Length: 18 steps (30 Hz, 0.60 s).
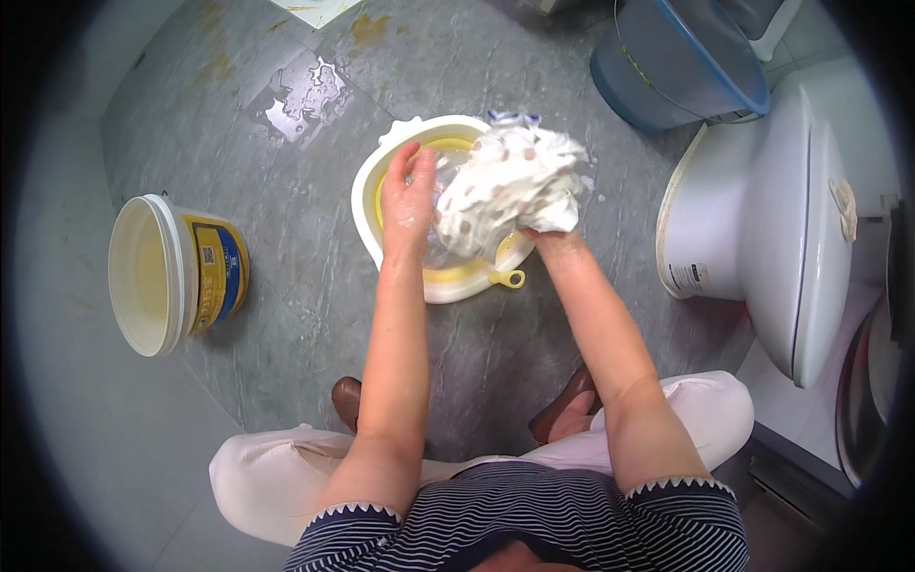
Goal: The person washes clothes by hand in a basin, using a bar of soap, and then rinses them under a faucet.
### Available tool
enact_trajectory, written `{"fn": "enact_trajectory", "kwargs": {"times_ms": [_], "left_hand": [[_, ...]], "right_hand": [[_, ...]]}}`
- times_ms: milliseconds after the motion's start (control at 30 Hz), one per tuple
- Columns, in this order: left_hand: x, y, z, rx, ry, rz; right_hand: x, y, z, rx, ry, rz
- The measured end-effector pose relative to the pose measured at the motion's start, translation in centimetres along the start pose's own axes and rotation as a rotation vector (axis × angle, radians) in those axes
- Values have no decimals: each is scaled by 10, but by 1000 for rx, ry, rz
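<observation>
I seem to be mid-wash: my right hand (550, 235), mostly hidden, grasps the spotted white cloth (515, 181) above the basin (365, 195). My left hand (410, 202) is open, empty; wringing would call for its grip too.

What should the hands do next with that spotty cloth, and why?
I'd bring the left hand across to grip the left side of the spotted cloth. That hand looks open and holds nothing, while the right hand, mostly hidden, seems to bear the bunched cloth alone over the basin.
</observation>
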<state>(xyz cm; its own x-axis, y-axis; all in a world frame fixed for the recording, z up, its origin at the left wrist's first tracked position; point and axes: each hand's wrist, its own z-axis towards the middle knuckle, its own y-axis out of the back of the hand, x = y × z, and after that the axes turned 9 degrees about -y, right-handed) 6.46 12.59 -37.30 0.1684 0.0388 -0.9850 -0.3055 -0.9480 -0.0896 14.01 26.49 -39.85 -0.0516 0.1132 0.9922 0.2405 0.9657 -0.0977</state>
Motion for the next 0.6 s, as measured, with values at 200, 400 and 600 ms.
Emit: {"fn": "enact_trajectory", "kwargs": {"times_ms": [200, 400, 600], "left_hand": [[57, 14, -5, 515, 345, -1646], [39, -2, -30, 330, 263, -1334], [35, 7, -28, 343, 207, -1258]], "right_hand": [[45, -78, -9, -288, 363, -1085], [29, -54, 5, -384, -45, -1028], [28, -116, -39, -140, 301, -1153]]}}
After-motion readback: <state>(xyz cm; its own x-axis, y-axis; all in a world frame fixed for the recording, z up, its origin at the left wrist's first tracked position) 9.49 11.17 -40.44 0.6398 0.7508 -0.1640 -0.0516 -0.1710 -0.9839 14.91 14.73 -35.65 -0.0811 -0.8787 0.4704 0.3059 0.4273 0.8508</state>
